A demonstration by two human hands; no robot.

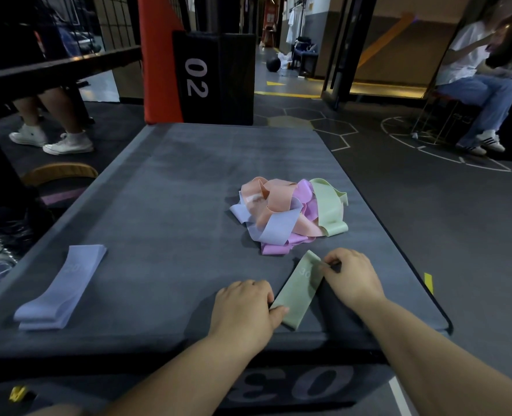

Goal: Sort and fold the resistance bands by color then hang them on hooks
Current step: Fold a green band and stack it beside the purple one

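On the mat [188, 175], tangled bands [290, 211].

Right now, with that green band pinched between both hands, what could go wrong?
The green band lies close to the front edge of the box; if the left hand or right hand loosens, it may unfold or slide off. Another green loop sits tangled in the pile, so pulling it might drag other colours along. The folded purple stack rests near the left edge and could get knocked off.
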